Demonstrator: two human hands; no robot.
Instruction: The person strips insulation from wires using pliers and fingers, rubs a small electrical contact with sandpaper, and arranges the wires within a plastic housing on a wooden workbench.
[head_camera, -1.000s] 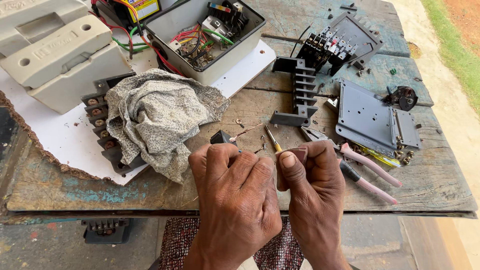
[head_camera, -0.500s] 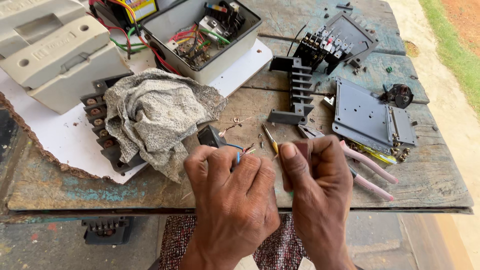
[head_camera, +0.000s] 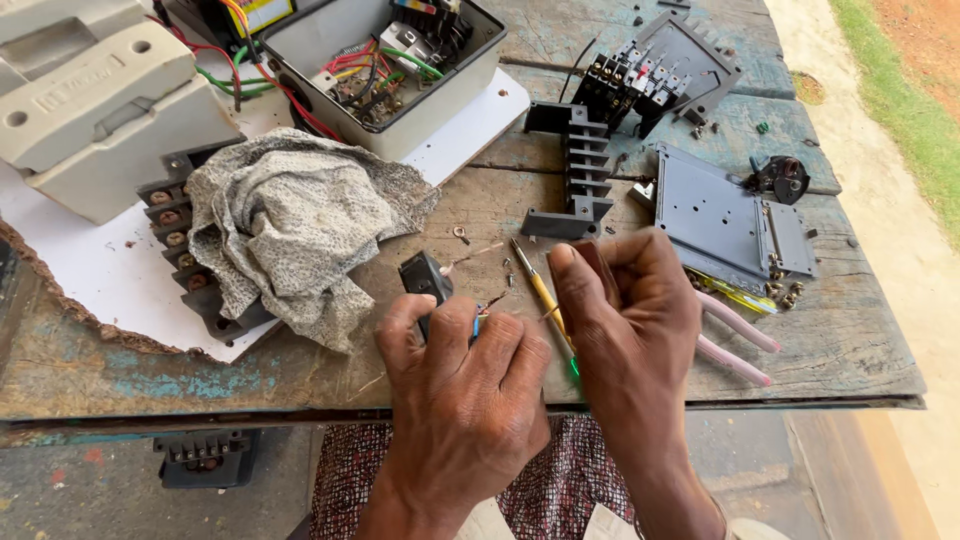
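Note:
My left hand (head_camera: 462, 385) grips a small black electrical part (head_camera: 424, 279) that sticks up above the fingers, with thin wires beside it. My right hand (head_camera: 625, 325) is just to its right, fingers curled with thumb and forefinger pinched together; what they pinch is hidden. A thin yellow-handled screwdriver (head_camera: 541, 297) lies on the wooden table (head_camera: 450, 205) between the two hands, its green end near my right palm. Small screws and a ring terminal (head_camera: 461, 234) lie beyond the hands.
A crumpled grey rag (head_camera: 290, 225) covers a black terminal block (head_camera: 175, 250) at left. An open grey box of wiring (head_camera: 385, 60) and beige casings (head_camera: 95, 100) stand at the back. Black contactor parts (head_camera: 620, 100), a grey metal plate (head_camera: 725, 215) and pink-handled pliers (head_camera: 735, 340) lie at right.
Both hands have risen from the table's front edge. The left hand lifted the black part higher into view, and the right hand drew apart from it to the right.

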